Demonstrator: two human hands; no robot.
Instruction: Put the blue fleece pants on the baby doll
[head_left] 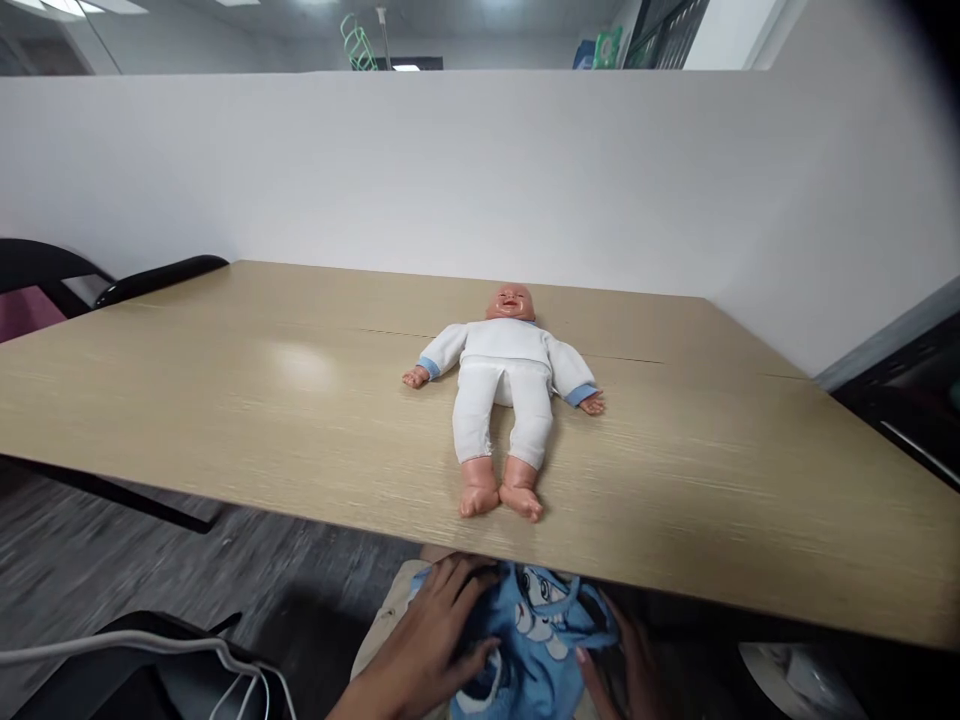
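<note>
Blue garment (pixel 544 685) w/ cartoon print (pixel 541 592)

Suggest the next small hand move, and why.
Probably raise the blue garment above the near edge of the table: the left hand rests on it and the right hand is at its side, but it sits lower than the tabletop, where the doll lies face-up.

A pale table (pixel 225 400), seemingly wood-topped, carries a doll (pixel 504 345) lying face up.
</note>
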